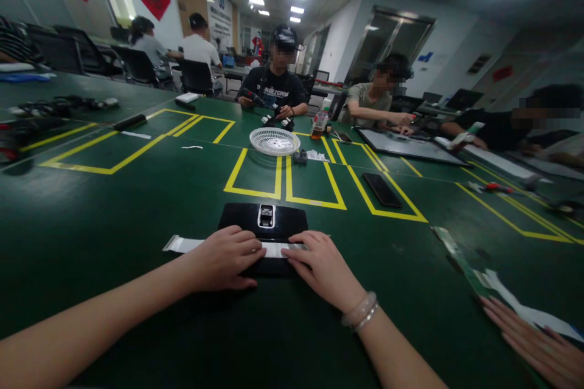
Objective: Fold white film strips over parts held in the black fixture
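Observation:
A black glossy panel (292, 217) with a silver-framed square fitting (266, 216) lies on the green table in front of me. Across it runs a flat white ribbon strip (185, 245), its left end sticking out past the panel. My left hand (228, 257) lies flat on the strip, fingers pointing right and the thumb lower down on the panel. My right hand (322, 261) rests on the strip's right part with its fingers spread. Between the two hands a short piece of the strip shows. Both hands press from above and neither is wrapped round anything.
Beyond the panel are a white round basket (275, 141), a bottle (319, 124) and a black phone-like slab (382, 189). Yellow tape (314, 202) marks the green table (191, 310). Another person's hand (538, 337) touches a long strip at right. Several people sit around.

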### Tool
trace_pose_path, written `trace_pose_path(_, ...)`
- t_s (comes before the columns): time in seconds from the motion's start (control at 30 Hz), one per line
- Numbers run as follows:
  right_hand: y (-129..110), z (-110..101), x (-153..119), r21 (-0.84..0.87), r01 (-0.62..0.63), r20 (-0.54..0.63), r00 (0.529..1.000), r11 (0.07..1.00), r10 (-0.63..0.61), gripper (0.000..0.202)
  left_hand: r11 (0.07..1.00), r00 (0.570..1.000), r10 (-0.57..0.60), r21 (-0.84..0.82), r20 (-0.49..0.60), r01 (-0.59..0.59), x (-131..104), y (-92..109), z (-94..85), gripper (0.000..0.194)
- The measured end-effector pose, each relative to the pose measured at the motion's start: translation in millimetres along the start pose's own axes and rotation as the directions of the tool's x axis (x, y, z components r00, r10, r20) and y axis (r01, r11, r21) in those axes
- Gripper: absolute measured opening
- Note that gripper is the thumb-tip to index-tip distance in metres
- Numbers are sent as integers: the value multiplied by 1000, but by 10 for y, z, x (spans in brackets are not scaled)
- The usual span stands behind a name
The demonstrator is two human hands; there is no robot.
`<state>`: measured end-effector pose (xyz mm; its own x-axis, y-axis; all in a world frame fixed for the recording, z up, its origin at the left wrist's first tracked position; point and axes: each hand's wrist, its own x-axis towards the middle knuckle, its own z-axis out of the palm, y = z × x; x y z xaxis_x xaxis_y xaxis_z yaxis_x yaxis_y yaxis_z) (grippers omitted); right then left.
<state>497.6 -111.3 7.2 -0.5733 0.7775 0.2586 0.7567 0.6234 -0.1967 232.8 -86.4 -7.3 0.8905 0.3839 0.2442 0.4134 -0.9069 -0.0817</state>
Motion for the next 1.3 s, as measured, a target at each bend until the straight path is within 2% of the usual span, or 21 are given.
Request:
trace_pose_path(0.1,-56,-36,-12,-41,3,8,1000,999,-3,25,997,996,-73,-28,60,75,26,-19,25,66)
trace_pose_path(0.3,-61,-13,-27,-52,-8,-4,1000,999,7,26,983,985,-165,-75,58,170,10,-6,90,63)
trace_pose_path(0.43,-21,23,-14,-19,-17,-76,997,1000,15,21,964,969,-240,-102,57,245,-13,-56,156,75)
trace_pose_path(0.53,12,22,-8,21,-39,-127,991,999,41,26,955,966,-249,-146,75,258,20,-89,126,78)
trace_pose_path(0.67,70,11,-18,40,-79,-182,980,996,85,27,925,953,-292,-229,83,303,56,-133,2,78)
trace_pose_path(0.77,110,16,-30,44,-92,-207,973,995,99,29,898,929,-363,-240,70,369,-4,-253,-78,74)
trace_pose_path(0.87,130,24,-39,45,-100,-202,974,994,107,32,868,888,-459,-199,22,454,-151,-499,-101,68)
trace_pose_path(0.93,130,22,-42,52,-102,-181,977,993,110,32,836,841,-536,-178,-69,518,-298,-724,-79,68)
trace_pose_path(1.0,123,15,-44,59,-100,-163,981,993,109,30,786,763,-618,-161,-189,597,-492,-978,-35,75)
trace_pose_path(1.07,115,7,-44,60,-100,-155,982,993,109,28,713,669,-695,-130,-263,689,-737,-1242,12,83)
trace_pose_path(1.13,110,4,-44,58,-103,-149,983,993,111,27,623,581,-768,-104,-270,776,-1020,-1496,40,88)
trace_pose_path(1.2,109,8,-42,59,-106,-141,984,993,113,26,507,458,-841,-121,-288,853,-1309,-1713,36,93)
trace_pose_path(1.27,115,19,-39,61,-107,-136,984,992,114,26,412,344,-882,-174,-322,894,-1560,-1868,-4,87)
trace_pose_path(1.3,119,27,-37,62,-106,-133,985,992,114,25,396,319,-889,-203,-327,895,-1661,-1916,-36,79)
